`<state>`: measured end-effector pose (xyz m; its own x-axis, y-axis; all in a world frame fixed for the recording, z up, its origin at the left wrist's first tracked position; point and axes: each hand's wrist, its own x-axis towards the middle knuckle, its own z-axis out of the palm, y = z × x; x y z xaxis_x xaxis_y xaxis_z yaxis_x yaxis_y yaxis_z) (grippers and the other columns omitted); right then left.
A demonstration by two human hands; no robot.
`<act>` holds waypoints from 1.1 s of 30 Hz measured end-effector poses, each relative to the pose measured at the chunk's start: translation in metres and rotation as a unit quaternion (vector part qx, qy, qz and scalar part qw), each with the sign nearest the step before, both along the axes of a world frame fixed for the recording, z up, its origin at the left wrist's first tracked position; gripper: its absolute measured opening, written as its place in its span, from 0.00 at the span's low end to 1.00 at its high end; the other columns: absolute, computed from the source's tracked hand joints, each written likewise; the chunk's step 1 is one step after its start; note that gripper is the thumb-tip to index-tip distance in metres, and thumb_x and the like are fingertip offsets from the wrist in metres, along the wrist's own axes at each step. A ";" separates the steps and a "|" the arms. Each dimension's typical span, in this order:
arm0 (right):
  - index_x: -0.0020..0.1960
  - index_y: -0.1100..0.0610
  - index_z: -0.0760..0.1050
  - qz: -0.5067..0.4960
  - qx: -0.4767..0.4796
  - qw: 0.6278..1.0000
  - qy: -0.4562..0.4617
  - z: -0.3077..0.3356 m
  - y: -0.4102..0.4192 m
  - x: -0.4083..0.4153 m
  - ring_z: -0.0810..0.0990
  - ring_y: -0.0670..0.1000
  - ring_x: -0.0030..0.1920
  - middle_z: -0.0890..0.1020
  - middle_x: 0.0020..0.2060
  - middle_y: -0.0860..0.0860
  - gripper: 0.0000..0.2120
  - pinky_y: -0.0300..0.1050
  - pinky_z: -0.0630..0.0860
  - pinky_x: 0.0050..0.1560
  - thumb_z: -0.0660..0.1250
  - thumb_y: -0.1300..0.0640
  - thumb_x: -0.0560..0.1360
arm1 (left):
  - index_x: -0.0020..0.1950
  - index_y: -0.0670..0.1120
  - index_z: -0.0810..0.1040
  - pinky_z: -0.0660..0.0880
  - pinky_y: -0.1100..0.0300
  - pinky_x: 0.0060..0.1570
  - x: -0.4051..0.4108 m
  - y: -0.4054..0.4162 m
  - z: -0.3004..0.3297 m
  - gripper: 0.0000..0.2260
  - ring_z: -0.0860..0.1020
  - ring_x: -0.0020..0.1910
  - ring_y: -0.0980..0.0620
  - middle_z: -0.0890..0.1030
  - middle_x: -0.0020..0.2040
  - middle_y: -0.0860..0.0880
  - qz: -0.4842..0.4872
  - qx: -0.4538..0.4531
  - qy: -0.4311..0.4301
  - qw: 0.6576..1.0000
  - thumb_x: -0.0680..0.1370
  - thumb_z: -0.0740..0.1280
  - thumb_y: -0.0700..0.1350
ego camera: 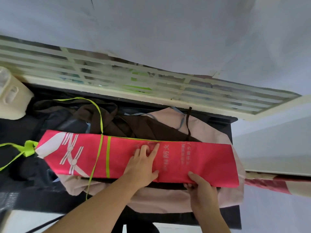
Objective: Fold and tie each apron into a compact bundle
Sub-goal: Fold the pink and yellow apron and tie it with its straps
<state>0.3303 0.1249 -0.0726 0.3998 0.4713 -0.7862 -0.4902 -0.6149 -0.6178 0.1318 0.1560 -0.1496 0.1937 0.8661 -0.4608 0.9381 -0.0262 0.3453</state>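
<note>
Behind the dark tabletop (25,195) ran a window with pale horizontal bars (117,78), and white wall filled the space above it. You had the red apron (202,158) folded into a long flat band that lay across the tabletop from left to right, resting on a heap of other aprons. A pink apron (168,199) spread beneath it toward you, and a brown apron (134,126) lay crumpled just behind it. White stripes and white printed characters showed on the red cloth.

Your left hand (143,167) lay flat on the middle of the red apron, fingers straight and spread, pressing the cloth down. Your right hand (200,185) was at the near edge of the band, thumb on top and fingers curled under, gripping that edge.

A green strap (97,158) crossed the red apron left of your left hand, looped up over the brown apron behind and hung past the near edge toward you. At the left end of the band, green ties (28,148) were bunched in a knot, with one tail running off to the left.

A cream container (11,96) stood at the far left corner of the tabletop.
</note>
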 end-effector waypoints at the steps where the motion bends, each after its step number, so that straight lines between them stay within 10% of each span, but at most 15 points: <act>1: 0.57 0.58 0.75 0.004 0.006 1.000 -0.007 0.005 -0.001 -0.003 0.78 0.51 0.32 0.81 0.46 0.55 0.20 0.48 0.80 0.37 0.74 0.73 0.71 | 0.84 0.58 0.35 0.73 0.50 0.67 -0.002 0.004 -0.001 0.51 0.66 0.68 0.47 0.60 0.68 0.48 -0.002 -0.012 -0.007 1.000 0.76 0.70 0.65; 7: 0.48 0.60 0.78 0.072 0.051 0.995 -0.055 0.033 -0.005 -0.033 0.79 0.56 0.37 0.82 0.33 0.50 0.12 0.52 0.81 0.42 0.75 0.73 0.71 | 0.83 0.59 0.35 0.71 0.47 0.72 -0.009 0.015 0.005 0.60 0.60 0.74 0.48 0.54 0.74 0.54 0.066 -0.090 -0.121 0.986 0.69 0.78 0.64; 10: 0.44 0.63 0.80 0.130 0.048 0.984 -0.108 0.046 -0.007 -0.056 0.80 0.57 0.36 0.82 0.29 0.51 0.06 0.59 0.80 0.50 0.77 0.69 0.71 | 0.84 0.62 0.45 0.68 0.47 0.76 -0.022 0.017 0.022 0.50 0.63 0.76 0.52 0.53 0.78 0.61 0.196 -0.159 -0.304 0.919 0.75 0.77 0.54; 13: 0.44 0.62 0.82 0.238 0.050 0.955 -0.167 0.052 -0.009 -0.081 0.82 0.53 0.42 0.85 0.38 0.55 0.06 0.46 0.74 0.44 0.77 0.61 0.72 | 0.78 0.57 0.69 0.76 0.51 0.68 -0.042 0.012 0.051 0.28 0.77 0.66 0.55 0.70 0.75 0.54 0.286 -0.178 -0.429 0.838 0.80 0.73 0.44; 16: 0.44 0.51 0.77 0.371 0.136 0.883 -0.253 0.051 -0.012 -0.121 0.79 0.47 0.39 0.80 0.37 0.46 0.09 0.36 0.73 0.39 0.75 0.61 0.75 | 0.71 0.52 0.79 0.78 0.42 0.67 -0.081 0.000 0.081 0.15 0.81 0.65 0.48 0.81 0.68 0.49 0.317 -0.230 -0.550 0.737 0.84 0.67 0.44; 19: 0.44 0.45 0.71 0.504 0.258 0.723 -0.395 0.043 -0.013 -0.165 0.76 0.48 0.34 0.76 0.31 0.44 0.07 0.37 0.70 0.33 0.68 0.55 0.74 | 0.67 0.40 0.77 0.75 0.38 0.68 -0.117 -0.003 0.100 0.15 0.79 0.65 0.37 0.79 0.68 0.39 0.385 -0.292 -0.633 0.605 0.86 0.62 0.48; 22: 0.81 0.42 0.58 0.606 0.257 0.641 -0.394 0.043 -0.013 -0.208 0.81 0.49 0.38 0.83 0.42 0.45 0.44 0.45 0.74 0.35 0.68 0.37 0.68 | 0.71 0.47 0.73 0.78 0.59 0.60 -0.167 -0.011 0.072 0.15 0.80 0.62 0.55 0.74 0.73 0.45 0.517 -0.358 -0.616 0.474 0.86 0.60 0.50; 24: 0.81 0.36 0.32 0.647 0.231 0.604 -0.403 0.042 -0.016 -0.231 0.84 0.53 0.43 0.82 0.48 0.45 0.59 0.52 0.80 0.39 0.73 0.38 0.68 | 0.75 0.56 0.68 0.70 0.54 0.72 -0.200 -0.018 0.057 0.25 0.73 0.69 0.54 0.71 0.76 0.52 0.490 -0.395 -0.585 0.512 0.81 0.60 0.64; 27: 0.78 0.33 0.26 0.663 0.238 0.569 -0.424 0.033 -0.020 -0.260 0.82 0.55 0.41 0.80 0.48 0.47 0.55 0.53 0.79 0.38 0.68 0.45 0.73 | 0.62 0.45 0.81 0.70 0.45 0.71 -0.232 -0.026 0.099 0.25 0.78 0.62 0.40 0.82 0.61 0.43 0.468 -0.302 -0.639 0.530 0.77 0.68 0.63; 30: 0.76 0.33 0.23 0.697 0.214 0.540 -0.420 0.029 -0.018 -0.286 0.79 0.54 0.39 0.78 0.46 0.48 0.44 0.50 0.77 0.38 0.52 0.40 0.74 | 0.72 0.45 0.79 0.70 0.40 0.72 -0.267 -0.027 0.109 0.30 0.78 0.69 0.41 0.81 0.68 0.41 0.476 -0.239 -0.657 0.533 0.83 0.57 0.66; 33: 0.75 0.31 0.23 0.719 0.195 0.521 -0.416 0.018 -0.020 -0.311 0.81 0.56 0.41 0.78 0.47 0.49 0.42 0.50 0.76 0.41 0.52 0.32 0.77 | 0.66 0.50 0.82 0.76 0.38 0.66 -0.284 -0.028 0.108 0.19 0.83 0.62 0.42 0.85 0.61 0.44 0.473 -0.178 -0.548 0.666 0.80 0.70 0.59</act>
